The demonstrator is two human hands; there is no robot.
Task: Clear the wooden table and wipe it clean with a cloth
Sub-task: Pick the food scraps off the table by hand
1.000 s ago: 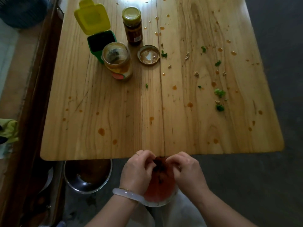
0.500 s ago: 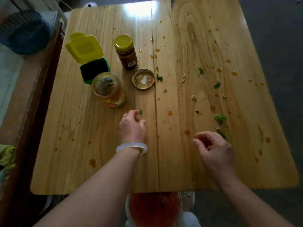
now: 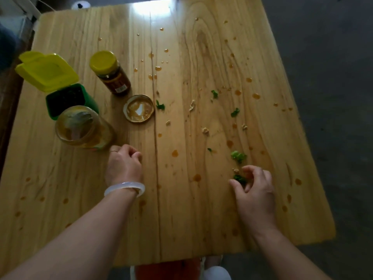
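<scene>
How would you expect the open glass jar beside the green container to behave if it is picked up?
The open glass jar has no lid on, so tilting could spill its yellowish contents. Its glass looks smeared, so probably slippery. Being glass, it is likely breakable.

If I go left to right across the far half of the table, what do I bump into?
Green box with yellow lid → closed jar with yellow cap → loose jar lid → green leaf scraps → orange drops.

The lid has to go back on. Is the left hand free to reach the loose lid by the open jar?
Probably yes: the left hand lies just short of the lid, with bare table between; the open jar stands off to the side.
</scene>
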